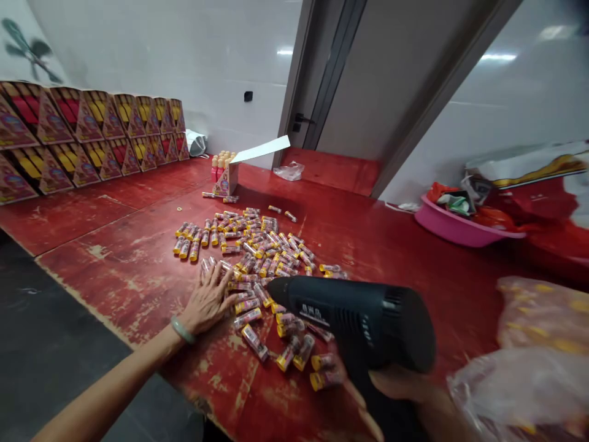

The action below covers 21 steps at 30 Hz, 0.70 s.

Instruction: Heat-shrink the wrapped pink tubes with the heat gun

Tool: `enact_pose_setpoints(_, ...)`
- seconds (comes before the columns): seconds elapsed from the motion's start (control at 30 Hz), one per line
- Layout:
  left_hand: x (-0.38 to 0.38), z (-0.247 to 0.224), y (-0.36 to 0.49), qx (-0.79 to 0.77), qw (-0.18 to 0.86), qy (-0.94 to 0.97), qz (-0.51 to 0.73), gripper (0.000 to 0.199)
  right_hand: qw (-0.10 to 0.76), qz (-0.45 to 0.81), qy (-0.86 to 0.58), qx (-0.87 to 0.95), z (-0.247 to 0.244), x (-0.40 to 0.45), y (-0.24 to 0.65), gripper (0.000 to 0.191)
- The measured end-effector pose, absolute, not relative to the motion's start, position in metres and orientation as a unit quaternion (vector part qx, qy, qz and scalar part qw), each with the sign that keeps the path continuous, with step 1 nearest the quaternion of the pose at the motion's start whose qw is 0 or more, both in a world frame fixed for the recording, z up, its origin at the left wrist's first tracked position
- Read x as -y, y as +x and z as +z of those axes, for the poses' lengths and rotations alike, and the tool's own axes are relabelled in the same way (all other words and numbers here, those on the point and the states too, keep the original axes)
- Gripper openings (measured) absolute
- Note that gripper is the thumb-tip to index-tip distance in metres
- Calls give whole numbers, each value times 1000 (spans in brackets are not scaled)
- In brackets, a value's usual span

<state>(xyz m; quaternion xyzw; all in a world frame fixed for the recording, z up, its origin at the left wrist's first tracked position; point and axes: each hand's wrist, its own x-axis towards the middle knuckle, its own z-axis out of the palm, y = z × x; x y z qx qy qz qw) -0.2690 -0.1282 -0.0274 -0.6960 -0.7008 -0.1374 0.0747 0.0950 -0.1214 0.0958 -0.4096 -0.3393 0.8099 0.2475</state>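
Many small clear tubes with yellow caps point(248, 317) lie scattered over the red table point(115, 245). My left hand point(207, 305), with a pale bangle point(183, 330) at its wrist, lies palm down with its fingers spread over tubes at the pile's left edge. In my right hand point(391, 387) is a black heat gun point(340, 307), held by its handle. Its nozzle points left over the pile, near the left hand's fingers. The gun's body covers some tubes behind it. Several tubes stand or lean in rows beyond the left hand.
Two tiers of display boxes point(92, 123) line the back left. An open box point(227, 178) of bottles stands behind the pile. A pink basin point(460, 224) is at the right, with clear plastic bags point(529, 380) nearer. The table's edge runs along the lower left.
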Motion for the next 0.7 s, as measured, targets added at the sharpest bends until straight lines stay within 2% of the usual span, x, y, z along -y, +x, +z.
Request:
enact_pose_setpoints(0.17,138,-30,-278,708,64,-692,-126,49,274,807,-411,325,97,131,106,40)
enact_pose_setpoints(0.33,155,-37,-265,714,65,-680,-152,69,241,797,-415,366,92,148,107,28)
enact_pose_setpoints(0.53,178,-33,-254,693,73,-697,-171,70,268,767,-444,377,91,148,115,30)
enact_pose_setpoints(0.6,181,-25,-245,668,78,-716,-190,65,267,769,-441,378,86,141,117,27)
enact_pose_setpoints(0.7,171,-13,-224,628,53,-752,-193,42,257,786,-409,386,74,131,110,18)
